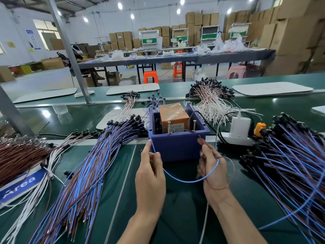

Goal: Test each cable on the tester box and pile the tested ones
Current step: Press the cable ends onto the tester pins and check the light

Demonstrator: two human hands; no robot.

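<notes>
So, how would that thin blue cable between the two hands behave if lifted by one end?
Probably floppy: the thin blue cable sags in a loop between the left hand and right hand. Likely very light too, since a light finger grip at each side carries it.

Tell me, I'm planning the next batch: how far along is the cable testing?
Probably done: the fanned pile of blue and brown cables left of the blue plastic tester box. In hand: one blue and brown cable, pinched by the left hand and right hand before the box. Probably left: the heap of similar cables on the right.
</notes>
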